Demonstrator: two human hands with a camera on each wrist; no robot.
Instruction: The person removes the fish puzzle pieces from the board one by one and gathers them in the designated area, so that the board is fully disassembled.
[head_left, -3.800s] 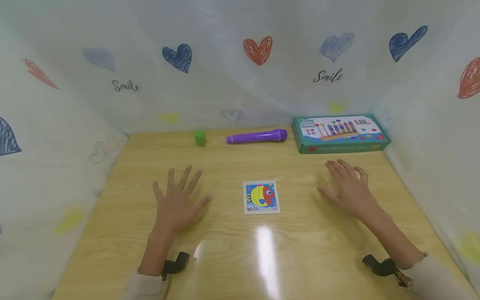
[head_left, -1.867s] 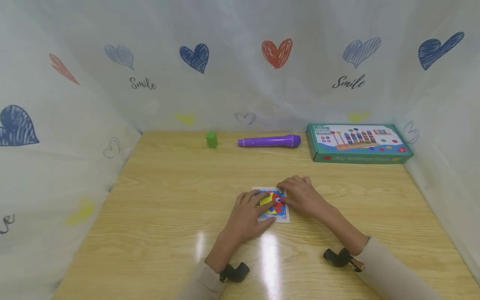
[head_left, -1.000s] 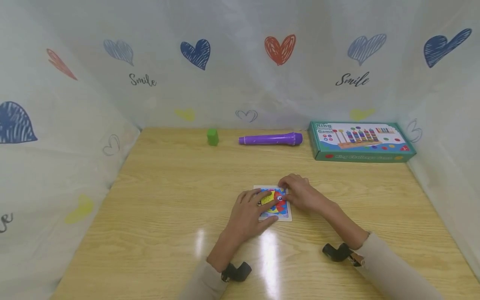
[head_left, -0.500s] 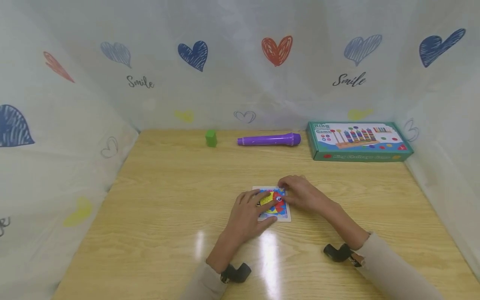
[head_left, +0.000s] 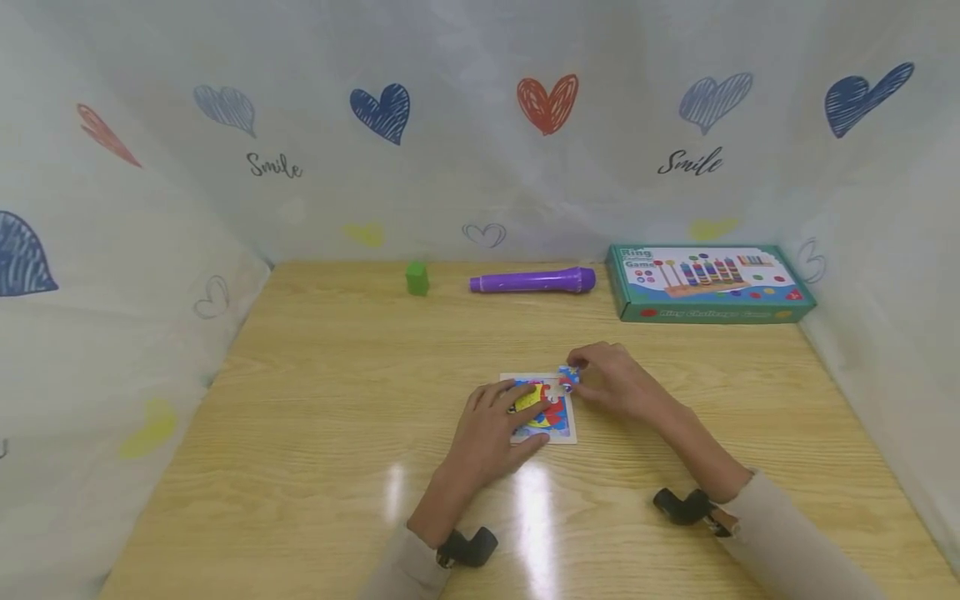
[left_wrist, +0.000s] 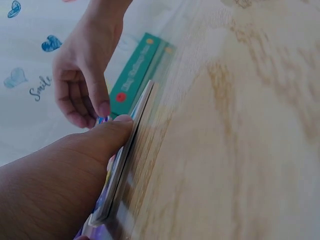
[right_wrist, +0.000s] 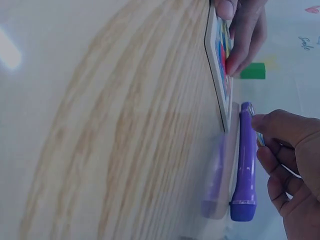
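A square fish jigsaw puzzle [head_left: 558, 429] in a pale frame lies on the wooden table. My left hand [head_left: 491, 433] rests over its left part, fingers spread across the picture and thumb at the near edge. Between thumb and fingers, my right hand [head_left: 618, 383] pinches a puzzle piece [head_left: 569, 377], blue with the fish's eye, just above the upper right corner. Bare backing shows in the puzzle where the piece fits. In the right wrist view the pinched piece [right_wrist: 260, 138] appears edge-on, mostly hidden by the right hand [right_wrist: 295, 155].
Along the back of the table stand a green block [head_left: 417, 279], a purple toy microphone [head_left: 533, 281] and a green Ring Challenge Game box [head_left: 708, 283]. A white curtain printed with hearts [head_left: 548, 104] encloses the back and sides.
Both hands came in from the sides to the puzzle. The left hand settled on it, and the right hand worked at its upper right corner and has now lifted a piece out.
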